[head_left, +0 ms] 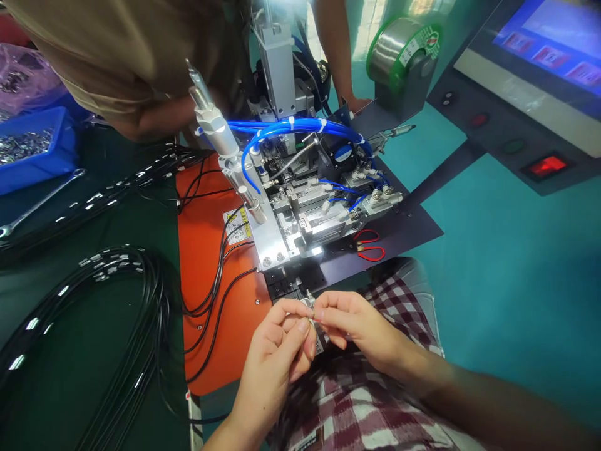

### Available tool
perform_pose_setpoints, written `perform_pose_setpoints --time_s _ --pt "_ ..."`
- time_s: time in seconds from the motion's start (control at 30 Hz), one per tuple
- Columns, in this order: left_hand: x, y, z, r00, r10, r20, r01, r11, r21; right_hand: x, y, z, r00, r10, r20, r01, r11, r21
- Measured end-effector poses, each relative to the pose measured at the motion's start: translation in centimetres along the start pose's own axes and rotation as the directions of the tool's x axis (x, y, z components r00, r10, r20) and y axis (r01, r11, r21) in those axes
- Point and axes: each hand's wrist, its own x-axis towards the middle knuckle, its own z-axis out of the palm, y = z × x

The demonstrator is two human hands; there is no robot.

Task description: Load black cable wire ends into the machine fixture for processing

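Observation:
My left hand (282, 344) and my right hand (347, 319) meet in front of the machine, fingertips nearly touching. Both are closed in a pinch. Whatever lies between the fingertips is too small to name; a reddish speck shows by the right fingers. A black cable (211, 421) runs in from the left and disappears behind my left wrist. Just beyond my hands stands the metal machine (305, 213), with blue air tubes (300, 127) and a small black block (284, 285) at its near end.
Bundles of black cables (141, 269) lie on the dark green table at left. Red-handled scissors (369, 245) rest beside the machine. A solder wire spool (399, 53) and a control screen (554, 50) are at right. Another person's arm (154, 119) is behind. A blue bin (37, 150) holds metal parts.

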Motion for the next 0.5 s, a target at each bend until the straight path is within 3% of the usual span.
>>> perform_pose_setpoints --time_s 0.07,0.13,0.27,0.37,0.5 --pt "0.0 0.1 0.1 1.0 -0.022 -0.015 0.022 1.0 -0.014 -0.4 0.2 0.3 0.992 -0.105 -0.07 0.094 0.985 -0.144" --pt "0.1 0.1 0.3 0.997 -0.025 -0.079 0.025 1.0 -0.003 -1.0 0.3 0.5 0.961 -0.258 -0.101 0.211 0.916 -0.341" --pt "0.1 0.2 0.3 0.986 -0.009 -0.168 0.013 1.0 0.025 -1.6 0.1 0.3 0.881 -0.473 -0.002 0.369 0.69 -0.623" --pt "0.1 0.5 0.0 0.988 -0.064 -0.139 0.067 0.998 0.015 -1.8 -0.5 -0.2 0.846 -0.523 0.103 0.437 0.57 -0.696" --pt "0.1 1.0 -0.2 0.988 -0.143 -0.065 0.143 0.99 -0.001 -1.9 -1.0 -0.6 0.843 -0.51 0.171 0.465 0.529 -0.71"
